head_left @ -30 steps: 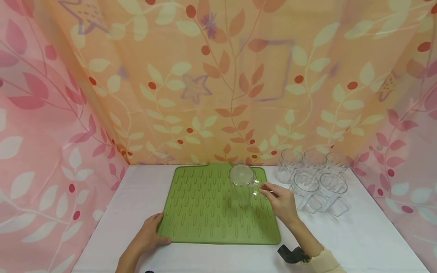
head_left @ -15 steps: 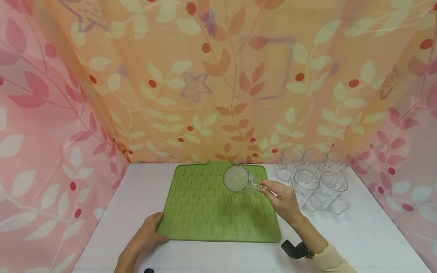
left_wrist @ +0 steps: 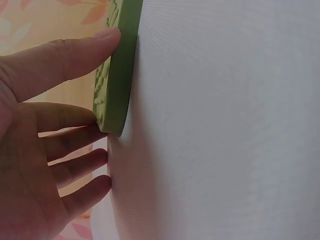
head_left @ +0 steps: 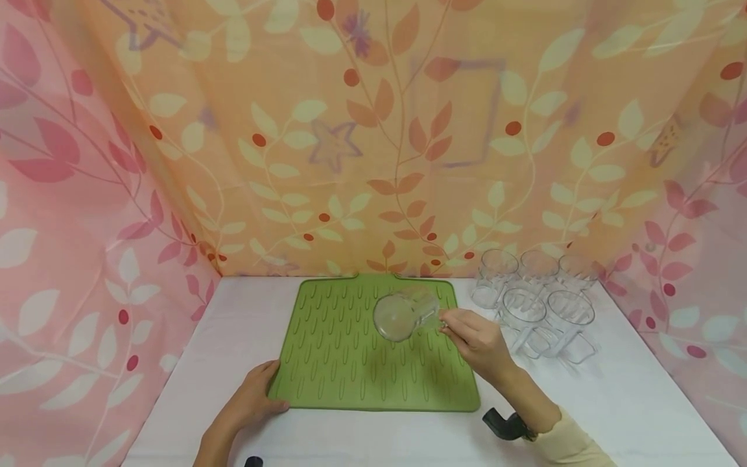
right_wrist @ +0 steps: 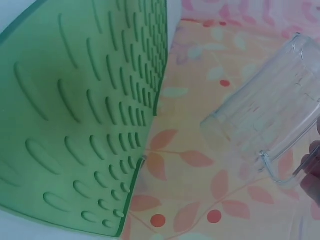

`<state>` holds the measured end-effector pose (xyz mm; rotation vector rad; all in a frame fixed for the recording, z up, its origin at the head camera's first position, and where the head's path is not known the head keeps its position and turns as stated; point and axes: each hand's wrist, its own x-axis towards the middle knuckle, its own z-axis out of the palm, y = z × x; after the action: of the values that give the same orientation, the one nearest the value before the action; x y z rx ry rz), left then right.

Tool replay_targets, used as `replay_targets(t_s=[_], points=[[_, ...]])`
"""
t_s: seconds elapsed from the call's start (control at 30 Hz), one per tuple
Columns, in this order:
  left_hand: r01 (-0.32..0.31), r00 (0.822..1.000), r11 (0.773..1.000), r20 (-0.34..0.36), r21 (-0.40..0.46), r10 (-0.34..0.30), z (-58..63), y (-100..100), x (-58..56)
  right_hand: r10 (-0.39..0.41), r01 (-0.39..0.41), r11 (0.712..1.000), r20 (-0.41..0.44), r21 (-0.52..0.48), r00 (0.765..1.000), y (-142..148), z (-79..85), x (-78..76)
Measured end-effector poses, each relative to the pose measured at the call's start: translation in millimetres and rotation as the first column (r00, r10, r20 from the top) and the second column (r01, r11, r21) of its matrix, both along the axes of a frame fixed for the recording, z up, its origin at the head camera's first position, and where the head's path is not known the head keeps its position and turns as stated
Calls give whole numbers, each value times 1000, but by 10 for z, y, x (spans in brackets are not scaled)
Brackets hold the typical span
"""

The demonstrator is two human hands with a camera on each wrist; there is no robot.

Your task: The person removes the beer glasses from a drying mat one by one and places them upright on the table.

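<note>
My right hand (head_left: 475, 340) pinches the handle of a clear glass mug (head_left: 403, 316) between thumb and fingers. The mug is tipped over on its side above the green drying mat (head_left: 344, 363), with its round end facing left and toward me. In the right wrist view the glass mug (right_wrist: 265, 105) hangs slanted, apart from the ridged mat (right_wrist: 75, 125), and only the fingertips (right_wrist: 312, 185) show. At the mat's near left corner rests my left hand (head_left: 253, 394). The left wrist view shows its thumb (left_wrist: 75, 57) against the mat's edge (left_wrist: 120, 75), fingers extended beside the corner.
Several clear glass mugs (head_left: 570, 311) stand in two rows to the right of the mat, rims up, on the white tabletop (head_left: 385, 438). Behind the table hangs a patterned orange curtain (head_left: 373, 194), with pink cloth (head_left: 70, 259) on the left side.
The mug in my right hand has turned from upside down to lying tilted, its round end swinging left and down. My left hand has stayed at the mat's corner.
</note>
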<state>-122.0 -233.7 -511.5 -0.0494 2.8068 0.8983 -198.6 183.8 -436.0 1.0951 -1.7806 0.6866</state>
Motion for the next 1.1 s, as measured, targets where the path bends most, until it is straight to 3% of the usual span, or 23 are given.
replay_targets(t_s=[0.23, 0.4, 0.53, 0.6, 0.73, 0.97, 1.1], points=[[11, 999, 1000, -36, 27, -10, 2, 18, -14, 10, -6, 999, -117, 38, 993, -28, -35, 10], [-32, 994, 997, -103, 71, 39, 25, 98, -79, 6, 5, 998, -165, 68, 986, -44, -63, 28], [-65, 986, 979, -139, 192, 93, 104, 234, -179, 2, 17, 996, -218, 83, 976, -60, -60, 42], [-55, 985, 951, -142, 306, 102, 157, 317, -237, 0, 22, 996, -246, 87, 969, -71, -53, 47], [-27, 989, 858, -109, 513, 96, 268, 509, -357, 15, 11, 996, -287, 90, 958, -99, -57, 49], [-61, 992, 740, -41, 670, 119, 444, 814, -577, 69, -40, 995, -322, 96, 944, -183, -66, 66], [-40, 998, 663, 1, 747, 60, 505, 919, -672, 83, -52, 993, -327, 102, 941, -215, -68, 85]])
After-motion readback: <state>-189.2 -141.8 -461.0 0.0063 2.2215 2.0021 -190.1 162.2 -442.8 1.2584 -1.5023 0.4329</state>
